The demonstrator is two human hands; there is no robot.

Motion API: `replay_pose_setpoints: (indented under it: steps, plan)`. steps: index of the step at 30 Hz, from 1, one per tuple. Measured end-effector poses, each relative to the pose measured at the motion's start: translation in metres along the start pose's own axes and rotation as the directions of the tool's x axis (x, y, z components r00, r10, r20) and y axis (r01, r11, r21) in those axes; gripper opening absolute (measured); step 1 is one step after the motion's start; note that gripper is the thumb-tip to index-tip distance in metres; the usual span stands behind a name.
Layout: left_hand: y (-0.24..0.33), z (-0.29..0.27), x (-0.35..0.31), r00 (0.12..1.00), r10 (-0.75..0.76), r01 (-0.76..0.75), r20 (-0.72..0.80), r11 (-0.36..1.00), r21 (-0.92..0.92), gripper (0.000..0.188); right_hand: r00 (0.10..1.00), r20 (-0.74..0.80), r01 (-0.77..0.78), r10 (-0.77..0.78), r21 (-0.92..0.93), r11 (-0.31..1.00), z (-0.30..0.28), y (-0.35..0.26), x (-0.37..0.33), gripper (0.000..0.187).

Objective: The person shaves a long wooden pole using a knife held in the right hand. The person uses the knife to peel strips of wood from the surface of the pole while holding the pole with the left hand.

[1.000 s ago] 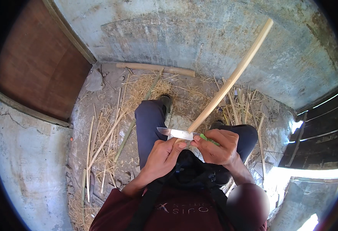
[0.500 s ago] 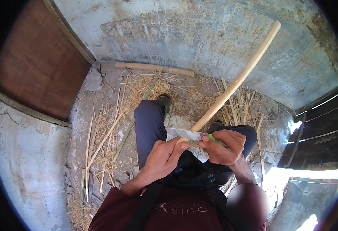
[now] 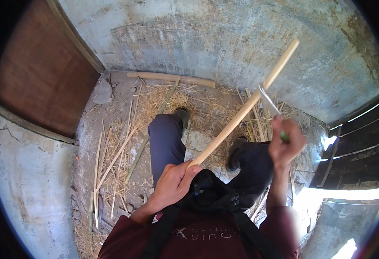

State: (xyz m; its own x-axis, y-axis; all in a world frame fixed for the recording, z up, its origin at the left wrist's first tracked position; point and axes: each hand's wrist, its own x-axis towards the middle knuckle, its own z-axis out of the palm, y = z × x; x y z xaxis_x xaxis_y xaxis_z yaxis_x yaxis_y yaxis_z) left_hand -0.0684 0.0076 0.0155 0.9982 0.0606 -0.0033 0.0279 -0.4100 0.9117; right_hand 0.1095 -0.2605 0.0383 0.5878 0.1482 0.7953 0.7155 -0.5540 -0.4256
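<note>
A long pale wooden pole (image 3: 237,119) slants from my lap up toward the far right. Its near end is in my left hand (image 3: 172,183), closed round it just in front of my body. In my right hand (image 3: 287,140) is a knife (image 3: 267,99), its fingers wrapped round a green handle that shows only in part. The thin blade lies at or across the pole's upper part; whether it bites into the wood I cannot tell. The right hand is somewhat blurred by motion.
A thick bamboo length (image 3: 172,78) lies along the foot of the grey wall (image 3: 189,34). Straw and shavings (image 3: 155,99) and thin strips (image 3: 98,172) litter the floor round my legs. A brown door panel (image 3: 42,64) stands left, dark boards (image 3: 353,151) right.
My right hand has moved away from my left, up and to the right, carrying the knife from the pole's near end to its upper part. The pole's far end has dropped slightly toward me.
</note>
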Motion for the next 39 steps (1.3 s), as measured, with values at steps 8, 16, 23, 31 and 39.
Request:
replay_pose_setpoints:
  steps: [8,16,23,31,39]
  plan:
    - [-0.022,0.000,0.001,0.999,-0.049,0.048,-0.003,0.980,-0.193,0.051,0.974,-0.094,-0.169,0.208,0.314,0.934,0.019,0.023,-0.008,0.015]
    - [-0.012,-0.002,0.016,0.989,-0.013,0.077,0.146,0.893,-0.443,0.045,0.982,0.167,0.000,-0.088,0.466,0.885,0.040,-0.026,-0.032,0.022]
    - [-0.002,0.002,0.020,0.983,0.054,0.014,0.173,0.929,-0.369,0.043,0.928,0.243,0.147,-0.282,0.457,0.877,0.042,-0.053,-0.034,0.024]
    - [-0.002,0.002,0.016,0.990,0.079,-0.043,0.121,0.961,-0.274,0.040,0.916,0.200,0.247,-0.349,0.405,0.880,0.046,-0.063,-0.044,0.032]
    - [0.011,0.010,0.017,0.984,0.154,-0.169,-0.084,0.962,-0.213,0.060,0.917,0.201,0.253,-0.346,0.379,0.890,0.045,-0.063,-0.047,0.031]
